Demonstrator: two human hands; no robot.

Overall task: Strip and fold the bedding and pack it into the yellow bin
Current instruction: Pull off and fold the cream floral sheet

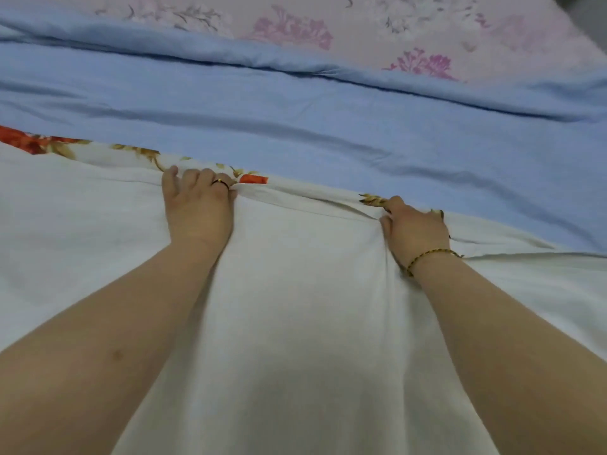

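Note:
A white quilt cover [295, 307] with a red and gold flower print along its far edge fills the near half of the view. My left hand [197, 205] grips that far edge with curled fingers, a ring on one finger. To the right, my right hand [415, 226] pinches the same edge, bunching the cloth into folds. Beyond the edge lies a light blue sheet [328, 126], creased across the bed. The yellow bin is not in view.
A pink floral bed sheet [361, 31] covers the bed at the far side, past the blue sheet. A grey strip shows at the top right corner [591, 14].

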